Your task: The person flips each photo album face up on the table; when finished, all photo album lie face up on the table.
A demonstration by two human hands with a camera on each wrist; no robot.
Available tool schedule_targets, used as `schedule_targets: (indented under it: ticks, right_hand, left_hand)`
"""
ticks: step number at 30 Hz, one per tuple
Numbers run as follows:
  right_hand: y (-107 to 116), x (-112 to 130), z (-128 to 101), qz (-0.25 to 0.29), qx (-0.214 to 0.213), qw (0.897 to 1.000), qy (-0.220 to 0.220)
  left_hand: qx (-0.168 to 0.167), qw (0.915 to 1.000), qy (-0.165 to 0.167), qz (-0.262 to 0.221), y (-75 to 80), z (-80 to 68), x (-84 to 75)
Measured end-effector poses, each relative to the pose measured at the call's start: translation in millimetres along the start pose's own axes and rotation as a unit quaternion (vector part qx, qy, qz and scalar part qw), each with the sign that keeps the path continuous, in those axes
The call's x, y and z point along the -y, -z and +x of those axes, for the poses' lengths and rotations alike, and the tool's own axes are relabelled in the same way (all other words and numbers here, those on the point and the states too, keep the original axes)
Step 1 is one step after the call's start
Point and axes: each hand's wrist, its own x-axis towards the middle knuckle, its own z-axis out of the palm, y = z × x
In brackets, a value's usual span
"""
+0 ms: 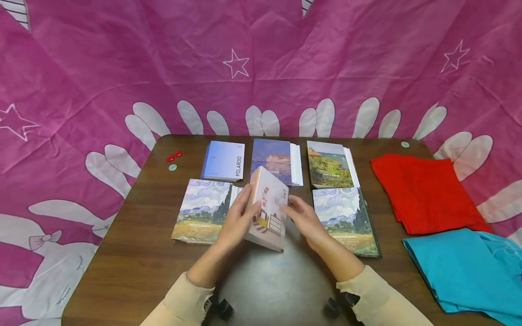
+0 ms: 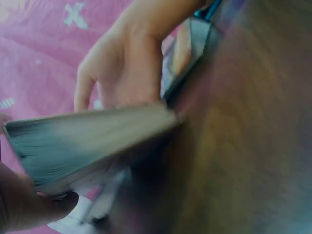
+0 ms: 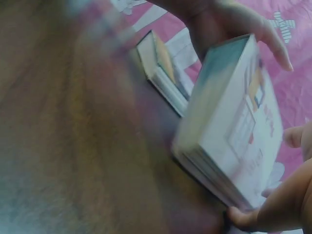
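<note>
A thick pale pink album (image 1: 267,213) with a drawn room on its cover is held tilted above the front middle of the table. My left hand (image 1: 235,220) grips its spine side, thumb on the cover. At the opposite edge, my right hand (image 1: 305,220) pinches the album with thumb and fingers. The page block (image 2: 92,141) faces the left wrist camera, the right hand partly hidden behind it. In the right wrist view, the cover (image 3: 248,131) shows between both hands. Landscape-covered photo albums lie beside the hands, one at left (image 1: 202,210), another at right (image 1: 344,219).
Along the back lie a blue Polaroid album (image 1: 223,159), a sea-cliff album (image 1: 271,156) and a garden album (image 1: 331,165). Red buttons (image 1: 174,156) and green buttons (image 1: 173,167) sit near the back corners. Red cloth (image 1: 428,192) and turquoise cloth (image 1: 465,269) lie at right.
</note>
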Motion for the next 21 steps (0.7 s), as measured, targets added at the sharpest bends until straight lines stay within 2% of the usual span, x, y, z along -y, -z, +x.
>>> schedule_targets:
  ticks: [2,5,9,14,18,19,21]
  right_hand:
    - [0.6,-2.6,-0.8,-0.003,0.001,1.000,-0.001]
    - [3.0,-3.6,-3.0,-0.018,-0.001,1.000,0.004]
    - [6.5,-3.5,-5.9,-0.048,-0.018,0.999,0.002]
    - [7.0,-5.0,-7.8,-0.051,-0.034,0.998,-0.012]
    - [7.9,-4.8,-7.4,-0.046,-0.029,0.998,-0.011]
    - [9.5,-4.2,-7.4,-0.043,-0.028,0.999,-0.010]
    - [14.5,-1.9,-7.7,-0.027,-0.025,0.999,-0.010]
  left_hand:
    - [0.011,0.9983,0.035,-0.046,-0.9,0.5,7.8]
    - [0.025,0.9884,0.084,-0.124,-5.5,0.8,21.6]
    - [0.032,0.9809,0.106,-0.160,-13.2,1.4,33.8]
    - [0.027,0.9879,0.103,-0.113,-16.2,-0.3,38.5]
    - [0.007,0.9969,0.078,-0.010,-9.9,-1.6,36.9]
    - [0.001,0.9976,0.065,0.026,-7.8,-1.4,35.9]
    - [-0.011,0.9934,0.040,0.107,-4.4,-0.4,33.7]
